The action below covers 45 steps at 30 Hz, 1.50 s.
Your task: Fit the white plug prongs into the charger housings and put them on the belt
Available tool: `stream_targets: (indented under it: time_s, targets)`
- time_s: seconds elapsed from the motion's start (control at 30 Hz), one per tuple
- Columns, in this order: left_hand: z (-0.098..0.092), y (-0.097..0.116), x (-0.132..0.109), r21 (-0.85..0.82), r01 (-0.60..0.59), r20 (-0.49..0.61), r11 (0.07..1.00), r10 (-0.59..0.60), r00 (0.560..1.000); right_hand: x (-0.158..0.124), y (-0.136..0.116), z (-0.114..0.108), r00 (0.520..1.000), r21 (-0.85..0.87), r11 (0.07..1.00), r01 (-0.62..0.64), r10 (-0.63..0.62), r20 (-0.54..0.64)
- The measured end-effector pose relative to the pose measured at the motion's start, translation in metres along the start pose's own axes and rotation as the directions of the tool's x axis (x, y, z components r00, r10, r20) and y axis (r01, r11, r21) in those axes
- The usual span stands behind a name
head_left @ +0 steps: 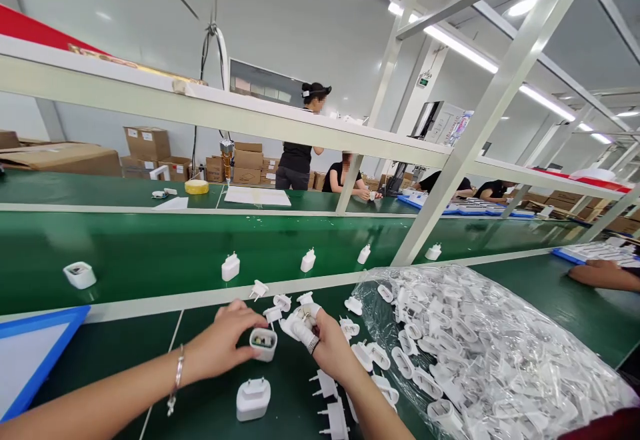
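Note:
My left hand [227, 340] pinches a white charger housing [263, 345] between thumb and fingers. Its open top faces up, and a circuit board shows inside. Just to the right, my right hand [320, 340], with white wraps on its fingers, is closed on a white plug cap [290, 325], partly hidden by the fingers. A closed white charger [253, 400] stands on the green bench below my left hand, its two pins upward. Loose plug caps [333, 420] lie around my right hand and forearm.
A clear plastic bag [500, 353] heaped with white plug caps covers the right of the bench. Along the green conveyor [150, 247] stand several chargers. A blue-edged tray [40, 353] lies at left. A slanted metal post [450, 160] rises ahead; co-workers sit and stand beyond.

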State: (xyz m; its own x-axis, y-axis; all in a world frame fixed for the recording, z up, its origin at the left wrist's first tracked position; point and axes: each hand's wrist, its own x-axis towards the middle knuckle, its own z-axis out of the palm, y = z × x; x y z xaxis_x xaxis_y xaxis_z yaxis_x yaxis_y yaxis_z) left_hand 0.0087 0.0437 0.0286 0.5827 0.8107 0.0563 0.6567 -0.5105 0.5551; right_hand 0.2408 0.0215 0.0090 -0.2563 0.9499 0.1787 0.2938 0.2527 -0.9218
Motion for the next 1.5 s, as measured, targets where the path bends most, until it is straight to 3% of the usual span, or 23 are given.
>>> stream_targets:
  time_s: [0.1,0.2,0.27,0.53,0.8,0.97,1.03,1.1,1.23,1.37,1.5]
  targets:
    - [0.026,0.001,-0.009,-0.069,0.077,-0.006,0.995,-0.077,0.997,-0.003,-0.007,0.01,0.998,-0.285,0.958,-0.006,0.024,0.06]
    - [0.033,-0.002,-0.005,-0.099,0.113,-0.025,0.989,-0.116,0.993,-0.002,-0.014,0.02,0.99,-0.67,0.742,-0.01,0.1,0.096]
    - [0.032,-0.003,-0.003,-0.103,0.109,-0.022,0.989,-0.112,0.993,0.0,-0.018,0.026,0.982,-0.789,0.614,0.003,0.147,0.118]
    - [0.032,-0.004,-0.002,-0.104,0.062,-0.043,0.993,-0.067,0.997,0.008,-0.015,0.033,0.972,-0.818,0.572,0.059,0.155,0.179]
    - [0.03,0.005,-0.003,-0.1,0.079,-0.035,0.992,-0.083,0.996,-0.002,0.003,0.045,0.987,-0.791,0.61,0.03,0.106,0.12]
    - [0.01,0.005,-0.001,0.01,0.054,-0.03,0.999,-0.053,0.998,-0.002,0.007,0.027,0.998,-0.758,0.65,0.043,0.008,0.064]
    - [-0.011,-0.006,0.007,0.072,0.091,-0.079,0.993,-0.086,0.993,0.004,0.009,0.015,1.0,-0.797,0.604,-0.01,-0.009,-0.019]
    - [-0.035,-0.025,0.019,0.163,0.21,-0.159,0.964,-0.185,0.97,0.011,0.013,0.005,0.996,-0.836,0.544,-0.072,-0.003,-0.088]
    - [-0.071,-0.074,0.044,0.267,0.426,-0.245,0.865,-0.366,0.898,0.018,0.023,0.001,0.997,-0.858,0.508,-0.076,0.054,-0.056]
    - [-0.072,-0.108,0.056,0.281,0.519,-0.272,0.807,-0.451,0.85,0.017,0.03,0.003,0.989,-0.849,0.509,-0.139,0.115,-0.093]
    - [-0.076,-0.125,0.055,0.29,0.536,-0.287,0.793,-0.462,0.839,0.019,0.034,-0.007,0.973,-0.79,0.568,-0.231,0.147,-0.179]
